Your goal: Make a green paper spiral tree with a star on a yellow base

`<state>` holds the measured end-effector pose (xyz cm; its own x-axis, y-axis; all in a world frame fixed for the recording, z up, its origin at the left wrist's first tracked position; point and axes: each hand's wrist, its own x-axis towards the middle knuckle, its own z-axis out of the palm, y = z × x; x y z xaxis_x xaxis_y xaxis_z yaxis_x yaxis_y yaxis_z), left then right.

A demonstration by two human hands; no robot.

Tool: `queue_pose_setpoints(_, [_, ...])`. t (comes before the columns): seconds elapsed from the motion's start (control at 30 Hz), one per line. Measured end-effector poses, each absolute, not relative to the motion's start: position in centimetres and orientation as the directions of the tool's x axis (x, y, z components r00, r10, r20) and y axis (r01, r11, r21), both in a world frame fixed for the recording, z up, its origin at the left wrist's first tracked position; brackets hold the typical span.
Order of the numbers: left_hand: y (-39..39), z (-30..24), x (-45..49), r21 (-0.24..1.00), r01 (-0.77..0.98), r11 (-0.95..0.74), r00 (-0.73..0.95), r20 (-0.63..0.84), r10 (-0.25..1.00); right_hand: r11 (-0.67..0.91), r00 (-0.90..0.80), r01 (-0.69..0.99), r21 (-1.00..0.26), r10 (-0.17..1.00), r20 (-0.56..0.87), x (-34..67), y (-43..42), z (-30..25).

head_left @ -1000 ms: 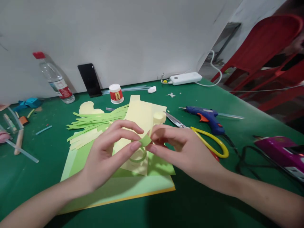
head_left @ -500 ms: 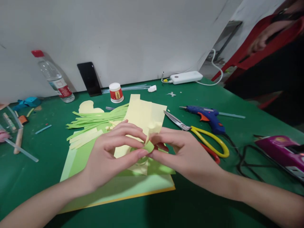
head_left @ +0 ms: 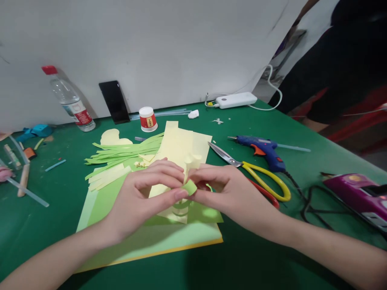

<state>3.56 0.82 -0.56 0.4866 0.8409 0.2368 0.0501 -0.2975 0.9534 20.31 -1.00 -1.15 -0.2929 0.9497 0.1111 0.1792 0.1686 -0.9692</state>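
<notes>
Between my two hands is a small paper piece: a green paper strip (head_left: 190, 187) wraps round the base of a pale yellow paper flower (head_left: 192, 162) that stands up from it. My left hand (head_left: 151, 187) pinches the strip from the left with thumb and fingertips. My right hand (head_left: 228, 189) grips it from the right, its fingers bent around the back. A curled end of green strip hangs below and is partly hidden. Beneath lie pale yellow paper sheets (head_left: 175, 143) and green sheets (head_left: 109, 209). A bundle of cut green strips (head_left: 127, 150) rests to the left.
Scissors (head_left: 250, 171) lie open-bladed at right, beside a blue glue gun (head_left: 263, 149) and a purple tool (head_left: 356, 195) with a black cord. At the back stand a bottle (head_left: 71, 100), a phone (head_left: 115, 101), a paper cup (head_left: 148, 119) and a white power strip (head_left: 236, 100). Another person (head_left: 341, 60) is at far right.
My hands stay nearly in place, with the yellow flower and green strip shifted slightly. The other person at right has moved, and their hand has left view.
</notes>
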Motion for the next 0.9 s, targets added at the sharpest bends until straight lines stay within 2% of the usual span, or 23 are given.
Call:
queue_pose_setpoints(0.2, [0.9, -1.0, 3.3, 0.980, -0.020, -0.196, 0.458, 0.183, 0.870, 0.080, -0.308, 0.149, -0.986, 0.951, 0.031, 20.1, -0.8, -1.2])
queue_pose_setpoints(0.33, [0.9, -1.1, 3.3, 0.982, 0.004, -0.188, 0.482, 0.163, 0.861, 0.019, -0.319, 0.132, -0.991, 0.947, -0.025, 20.2, -0.7, -1.5])
queue_pose_setpoints(0.5, [0.9, -1.4, 3.5, 0.982, 0.002, -0.190, 0.473, 0.167, 0.865, -0.098, -0.375, 0.029, -0.995, 0.922, -0.101, 20.2, -0.7, -1.9])
queue_pose_setpoints(0.6, [1.0, -1.7, 3.4, 0.985, 0.000, -0.173, 0.463, 0.154, 0.873, -0.107, -0.358, 0.047, -0.993, 0.926, -0.117, 20.4, -0.7, -2.1])
queue_pose_setpoints(0.73, [1.2, -2.2, 3.2, 0.992, 0.051, -0.113, 0.437, 0.080, 0.896, -0.055, -0.265, 0.210, -0.976, 0.958, -0.111, 22.0, -1.0, -2.5])
queue_pose_setpoints(0.8, [1.3, -2.7, 3.0, 0.996, 0.070, -0.063, 0.439, 0.026, 0.898, 0.013, -0.164, 0.381, -0.925, 0.985, -0.054, 23.9, -1.0, -2.7])
queue_pose_setpoints(0.87, [1.5, -3.4, 2.9, 0.997, 0.073, -0.007, 0.455, -0.027, 0.890, 0.046, -0.006, 0.653, -0.756, 0.998, 0.056, 26.5, -0.8, -3.1])
queue_pose_setpoints(0.9, [1.6, -3.8, 2.9, 0.998, 0.068, 0.019, 0.468, -0.049, 0.883, -0.015, 0.098, 0.817, -0.577, 0.989, 0.112, 28.0, -0.6, -3.4])
